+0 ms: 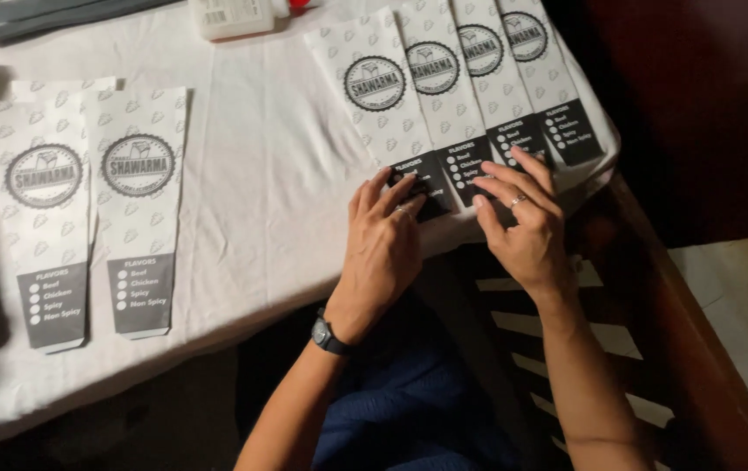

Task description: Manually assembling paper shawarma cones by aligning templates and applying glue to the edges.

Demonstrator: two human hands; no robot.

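Both forearms reach up from the near edge, the left one wearing a dark wristwatch [326, 336], toward a fanned row of four paper sleeves [444, 87] lying overlapped at the far right of the white-clothed bench [261, 174]. Left hand [384, 235] lies palm down with fingers spread and slightly curled, tips pressing the dark printed end of the leftmost sleeve [422, 187]; it grips nothing. Right hand [522, 218], a ring on one finger, rests flat and open just beside it, fingertips on the dark ends of the next sleeves, also holding nothing. Judging from this, a neat result calls for light fingertip pressure and sliding one sleeve at a time, keeping the overlap even. Two more sleeves [95, 218] lie side by side at the left, well apart.
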